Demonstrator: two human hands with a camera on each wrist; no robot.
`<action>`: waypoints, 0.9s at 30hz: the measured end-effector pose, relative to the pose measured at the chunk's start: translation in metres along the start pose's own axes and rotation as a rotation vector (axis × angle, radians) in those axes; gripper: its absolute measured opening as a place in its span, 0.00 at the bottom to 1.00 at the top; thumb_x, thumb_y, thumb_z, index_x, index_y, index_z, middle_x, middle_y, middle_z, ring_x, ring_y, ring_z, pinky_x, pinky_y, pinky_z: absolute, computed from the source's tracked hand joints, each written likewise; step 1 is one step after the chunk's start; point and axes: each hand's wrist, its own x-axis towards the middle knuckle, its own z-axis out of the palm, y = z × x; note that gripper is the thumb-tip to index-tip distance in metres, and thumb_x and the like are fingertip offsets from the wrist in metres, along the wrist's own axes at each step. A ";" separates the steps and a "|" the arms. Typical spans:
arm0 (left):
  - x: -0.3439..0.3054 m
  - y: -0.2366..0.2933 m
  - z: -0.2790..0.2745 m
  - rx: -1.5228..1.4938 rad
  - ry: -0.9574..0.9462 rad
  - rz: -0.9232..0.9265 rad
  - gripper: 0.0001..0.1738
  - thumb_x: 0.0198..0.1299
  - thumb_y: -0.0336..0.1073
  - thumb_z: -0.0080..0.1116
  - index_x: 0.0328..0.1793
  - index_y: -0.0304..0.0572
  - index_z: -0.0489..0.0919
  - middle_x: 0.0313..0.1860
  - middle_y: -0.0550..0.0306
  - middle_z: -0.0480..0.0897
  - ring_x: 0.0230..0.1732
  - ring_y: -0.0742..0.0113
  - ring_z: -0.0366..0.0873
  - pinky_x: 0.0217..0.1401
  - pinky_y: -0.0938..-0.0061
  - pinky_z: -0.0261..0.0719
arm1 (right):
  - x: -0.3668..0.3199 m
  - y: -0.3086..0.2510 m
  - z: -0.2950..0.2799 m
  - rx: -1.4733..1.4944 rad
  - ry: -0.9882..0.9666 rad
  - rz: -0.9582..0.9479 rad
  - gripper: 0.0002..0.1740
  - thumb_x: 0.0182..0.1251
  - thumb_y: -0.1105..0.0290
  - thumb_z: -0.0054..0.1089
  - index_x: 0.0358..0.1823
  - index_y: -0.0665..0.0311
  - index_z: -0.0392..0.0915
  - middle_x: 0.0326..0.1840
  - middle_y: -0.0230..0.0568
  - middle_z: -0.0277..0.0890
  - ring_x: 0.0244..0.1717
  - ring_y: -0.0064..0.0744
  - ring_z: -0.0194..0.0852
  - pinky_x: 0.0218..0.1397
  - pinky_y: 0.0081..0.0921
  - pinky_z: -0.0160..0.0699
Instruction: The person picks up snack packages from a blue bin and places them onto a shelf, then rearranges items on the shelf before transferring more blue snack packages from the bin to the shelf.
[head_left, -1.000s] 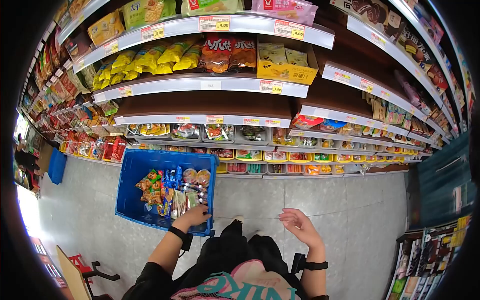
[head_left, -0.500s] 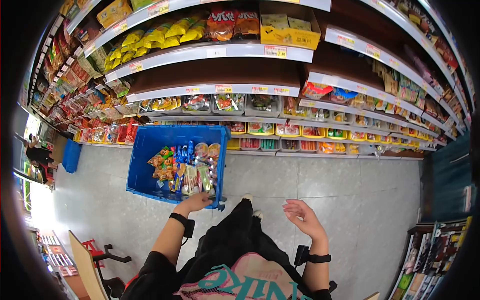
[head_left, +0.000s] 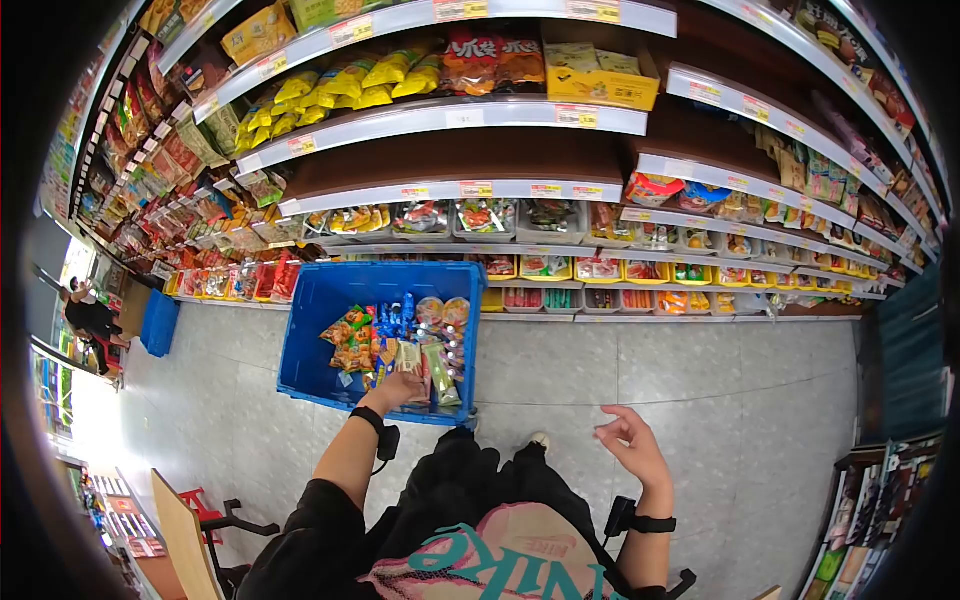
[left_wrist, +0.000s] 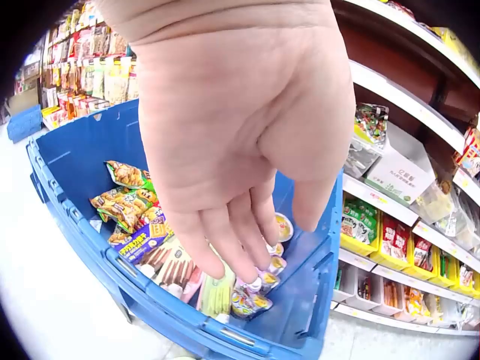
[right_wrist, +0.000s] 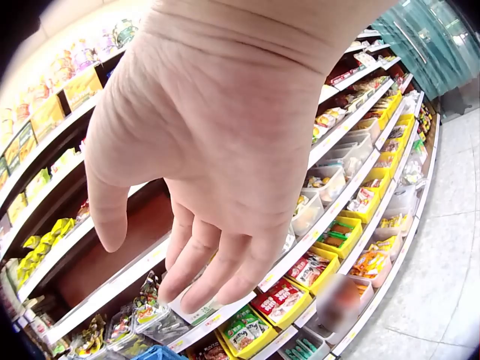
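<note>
A blue crate (head_left: 300, 345) holds snack packets: orange-brown bags (head_left: 350, 343), blue packets (head_left: 397, 316), round cups (head_left: 455, 312) and a green packet (head_left: 440, 375). My left hand (head_left: 398, 390) is over the crate's near side, above the packets. In the left wrist view the left hand (left_wrist: 240, 127) has its fingers extended downward over the green packet (left_wrist: 217, 294), and whether they touch it cannot be told. My right hand (head_left: 638, 450) hangs in the air right of the crate; in the right wrist view the hand (right_wrist: 210, 142) has relaxed fingers and holds nothing.
Curved shelves (head_left: 450, 192) of snacks stand beyond the crate, with yellow bags (head_left: 345, 82) and a yellow box (head_left: 600, 85). Another blue crate (head_left: 160, 322) is at the left, near a person (head_left: 90, 315). A wooden board (head_left: 187, 530) is at lower left, a rack (head_left: 870, 520) at lower right.
The crate and shelves have shifted right in the head view. My left hand has moved from the crate's near right corner leftward, over the packets. The right hand stays raised beside the crate.
</note>
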 end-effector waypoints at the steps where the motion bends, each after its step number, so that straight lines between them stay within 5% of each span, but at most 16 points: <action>1: 0.007 -0.012 -0.007 0.139 0.035 0.143 0.20 0.59 0.35 0.65 0.55 0.33 0.80 0.45 0.54 0.85 0.45 0.68 0.83 0.49 0.74 0.81 | 0.004 -0.001 0.008 0.002 -0.006 0.001 0.22 0.66 0.76 0.61 0.61 0.65 0.70 0.37 0.33 0.79 0.47 0.25 0.79 0.54 0.25 0.77; 2: 0.020 -0.029 -0.014 0.043 0.061 0.158 0.19 0.54 0.27 0.67 0.53 0.30 0.80 0.43 0.53 0.85 0.43 0.68 0.83 0.51 0.74 0.81 | 0.010 -0.002 0.018 -0.032 -0.055 0.049 0.22 0.66 0.77 0.60 0.62 0.65 0.71 0.33 0.30 0.76 0.45 0.24 0.80 0.52 0.25 0.78; 5: -0.005 -0.013 -0.035 0.064 0.058 0.191 0.21 0.54 0.24 0.64 0.56 0.31 0.79 0.47 0.54 0.84 0.49 0.66 0.82 0.52 0.75 0.81 | 0.032 -0.004 0.054 -0.080 -0.144 0.081 0.24 0.65 0.79 0.60 0.62 0.65 0.71 0.28 0.27 0.70 0.41 0.22 0.80 0.48 0.25 0.79; 6: -0.002 -0.021 -0.042 -0.263 -0.031 0.047 0.22 0.54 0.23 0.62 0.58 0.30 0.78 0.52 0.52 0.83 0.50 0.64 0.82 0.50 0.74 0.83 | 0.041 -0.004 0.065 -0.103 -0.178 0.064 0.24 0.64 0.79 0.61 0.62 0.65 0.71 0.27 0.27 0.68 0.40 0.21 0.80 0.46 0.24 0.80; 10: 0.010 -0.044 -0.071 -0.204 -0.037 -0.016 0.24 0.55 0.24 0.60 0.60 0.33 0.78 0.53 0.53 0.82 0.48 0.64 0.81 0.47 0.74 0.83 | 0.086 -0.009 0.123 -0.290 -0.237 0.022 0.26 0.62 0.75 0.64 0.63 0.62 0.71 0.30 0.33 0.74 0.39 0.25 0.78 0.48 0.28 0.80; 12: 0.012 -0.051 -0.087 -0.081 -0.067 0.043 0.25 0.55 0.25 0.59 0.62 0.35 0.77 0.53 0.53 0.82 0.46 0.65 0.81 0.45 0.75 0.82 | 0.104 -0.009 0.159 -0.171 -0.219 -0.071 0.29 0.61 0.70 0.66 0.65 0.64 0.70 0.49 0.46 0.76 0.49 0.34 0.80 0.53 0.30 0.80; 13: 0.017 -0.057 -0.094 -0.087 -0.080 0.037 0.25 0.55 0.25 0.59 0.62 0.35 0.77 0.53 0.53 0.82 0.46 0.65 0.81 0.45 0.75 0.82 | 0.113 -0.006 0.175 -0.176 -0.218 -0.057 0.29 0.61 0.70 0.66 0.65 0.64 0.70 0.49 0.46 0.76 0.49 0.34 0.80 0.53 0.30 0.80; 15: 0.037 -0.076 -0.105 0.052 -0.098 0.069 0.27 0.52 0.25 0.61 0.62 0.39 0.79 0.53 0.52 0.83 0.45 0.65 0.81 0.44 0.74 0.81 | 0.128 -0.003 0.204 -0.336 -0.236 0.061 0.33 0.61 0.66 0.68 0.67 0.66 0.68 0.64 0.56 0.67 0.58 0.42 0.77 0.58 0.31 0.78; 16: 0.048 -0.086 -0.108 0.238 -0.085 0.147 0.26 0.52 0.31 0.62 0.61 0.40 0.79 0.51 0.49 0.84 0.45 0.64 0.82 0.47 0.72 0.79 | 0.135 -0.004 0.217 -0.318 -0.259 0.172 0.35 0.60 0.62 0.68 0.68 0.67 0.67 0.67 0.61 0.63 0.63 0.50 0.73 0.65 0.36 0.72; 20: 0.102 -0.130 -0.113 0.403 -0.256 0.204 0.25 0.54 0.38 0.61 0.60 0.40 0.79 0.49 0.46 0.84 0.47 0.60 0.82 0.50 0.71 0.78 | 0.153 0.069 0.260 -0.591 -0.210 0.237 0.38 0.60 0.57 0.67 0.68 0.69 0.66 0.69 0.65 0.62 0.72 0.56 0.59 0.74 0.39 0.61; 21: 0.092 -0.123 -0.115 0.415 -0.183 0.239 0.19 0.54 0.36 0.56 0.51 0.39 0.80 0.46 0.42 0.84 0.47 0.50 0.81 0.52 0.63 0.77 | 0.154 0.084 0.269 -0.708 -0.257 0.270 0.40 0.59 0.54 0.66 0.68 0.70 0.65 0.70 0.67 0.60 0.75 0.59 0.52 0.76 0.40 0.58; 22: 0.090 -0.115 -0.114 0.427 -0.108 0.280 0.14 0.54 0.35 0.51 0.43 0.37 0.81 0.43 0.38 0.83 0.48 0.41 0.80 0.53 0.55 0.77 | 0.153 0.091 0.276 -0.825 -0.299 0.302 0.42 0.58 0.52 0.66 0.69 0.71 0.65 0.71 0.69 0.59 0.78 0.62 0.45 0.77 0.41 0.55; 23: 0.117 -0.145 -0.109 0.575 -0.122 0.468 0.13 0.53 0.33 0.53 0.41 0.36 0.82 0.43 0.41 0.84 0.47 0.45 0.81 0.52 0.56 0.78 | 0.152 0.087 0.282 -0.868 -0.346 0.312 0.43 0.60 0.51 0.63 0.69 0.75 0.63 0.72 0.70 0.57 0.80 0.63 0.38 0.80 0.40 0.47; 24: 0.143 -0.182 -0.112 1.007 -0.128 0.967 0.12 0.53 0.33 0.53 0.38 0.36 0.83 0.43 0.44 0.84 0.48 0.49 0.82 0.50 0.59 0.80 | 0.150 0.089 0.287 -0.955 -0.371 0.300 0.45 0.61 0.49 0.61 0.70 0.77 0.61 0.73 0.68 0.56 0.80 0.64 0.38 0.81 0.40 0.46; 27: 0.143 -0.167 -0.100 0.722 -0.141 0.595 0.12 0.51 0.33 0.53 0.37 0.38 0.85 0.43 0.44 0.83 0.47 0.49 0.82 0.50 0.59 0.80 | 0.152 0.082 0.288 -0.978 -0.421 0.335 0.47 0.58 0.46 0.62 0.70 0.76 0.62 0.73 0.70 0.56 0.80 0.62 0.38 0.81 0.37 0.45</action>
